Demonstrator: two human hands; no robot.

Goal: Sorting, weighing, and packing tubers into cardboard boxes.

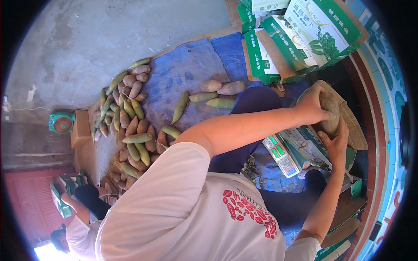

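Observation:
A large brownish root vegetable is held between my two hands above an open cardboard box at the right. My left hand grips its upper end from the left side. From below, my right hand closes around its lower end, fingers against the skin. The box's brown flap stands beside my hands, and its printed side faces the scale. Green digits glow on that scale, which lies to the left of the box on the blue tarp.
A pile of green radishes and brownish roots lies at the left, a few more on the blue tarp. Green and white cartons stand at the upper right. Another person works at the lower left, near a green fan.

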